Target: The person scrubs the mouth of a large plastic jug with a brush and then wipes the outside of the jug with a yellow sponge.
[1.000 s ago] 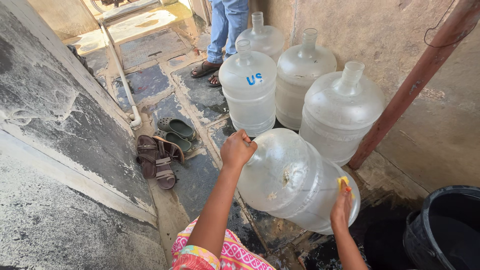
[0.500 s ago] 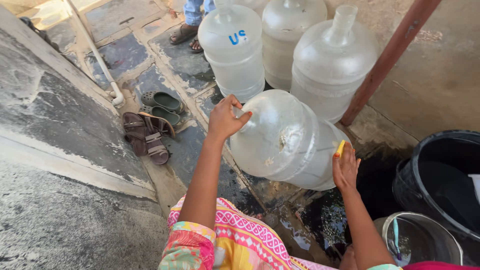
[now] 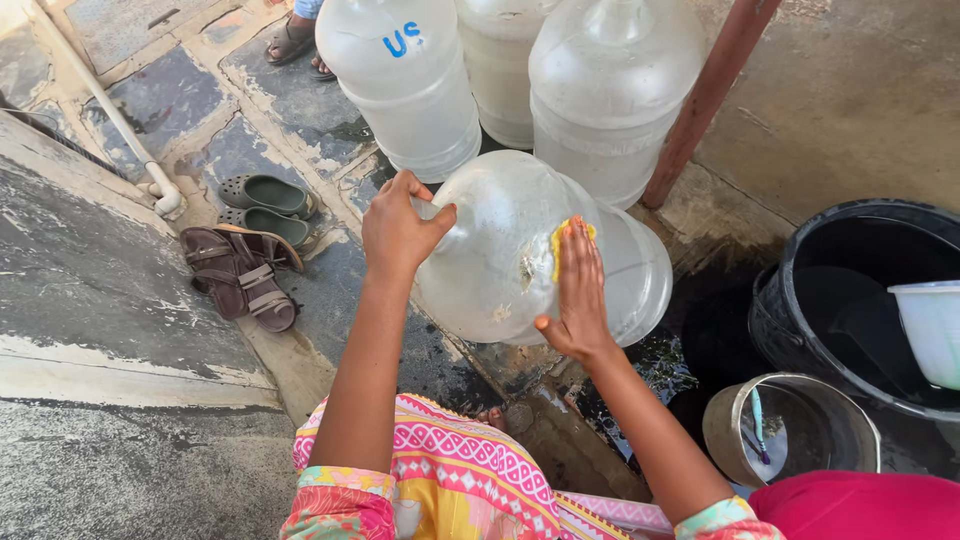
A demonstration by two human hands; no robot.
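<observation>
Two hands work one tilted clear plastic water jug [image 3: 500,260]: left hand [image 3: 398,225] grips its neck, right hand [image 3: 578,290] presses a yellow sponge [image 3: 562,240] flat-fingered, suds patch small, most surface unscrubbed.

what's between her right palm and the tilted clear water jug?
In the head view, a yellow sponge lies between the right hand and the side of the large clear plastic jug; only its edge shows past the fingertips.

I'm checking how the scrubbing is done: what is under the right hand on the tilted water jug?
A yellow sponge peeks out at the fingertips of the right hand, pressed flat on the tilted water jug. Soapy smears show beside it. Most of the sponge is hidden by the palm.
</observation>
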